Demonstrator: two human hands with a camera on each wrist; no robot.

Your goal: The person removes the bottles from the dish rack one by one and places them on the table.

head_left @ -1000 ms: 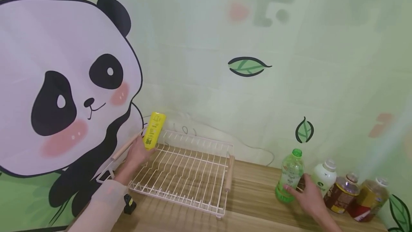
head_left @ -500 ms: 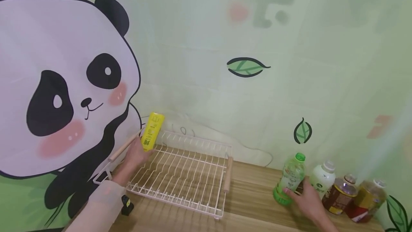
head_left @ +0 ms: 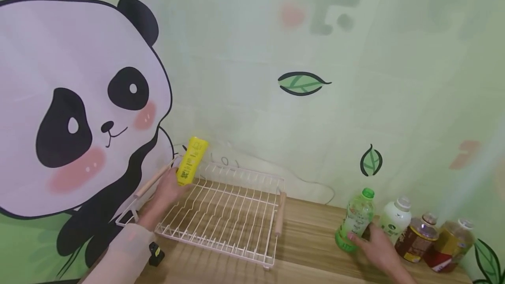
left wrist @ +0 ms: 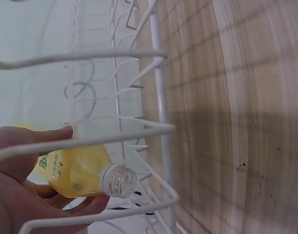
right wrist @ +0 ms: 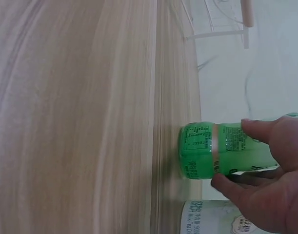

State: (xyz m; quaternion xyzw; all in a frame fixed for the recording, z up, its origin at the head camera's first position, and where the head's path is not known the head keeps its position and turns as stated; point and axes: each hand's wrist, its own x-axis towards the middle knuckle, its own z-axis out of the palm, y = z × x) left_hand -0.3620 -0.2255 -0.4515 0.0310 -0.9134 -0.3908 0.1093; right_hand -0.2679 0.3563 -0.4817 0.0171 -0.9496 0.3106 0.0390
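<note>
My left hand (head_left: 169, 189) grips a yellow drink bottle (head_left: 192, 161) at the left part of a white wire dish rack (head_left: 213, 244). In the left wrist view, the bottle's clear uncapped neck (left wrist: 122, 180) points down toward the rack's wires, so the bottle is upside down; rack wires cross in front of the hand. My right hand (head_left: 378, 249) holds a green bottle (head_left: 360, 214) around its middle, thumb on the near side. The green bottle stands on the wooden table with its top leaning slightly right. Its base (right wrist: 195, 148) is at the table surface in the right wrist view.
Right of the green bottle stand a white bottle (head_left: 396, 220), a dark brown bottle (head_left: 417, 238) and an amber bottle (head_left: 451, 244) in a row. A small black object (head_left: 156, 253) lies before the rack. A panda-printed cloth (head_left: 236, 100) hangs behind the table.
The yellow bottle in my left hand has shifted slightly right. The green bottle's top leans a little more to the right than a second ago. My right hand keeps its hold.
</note>
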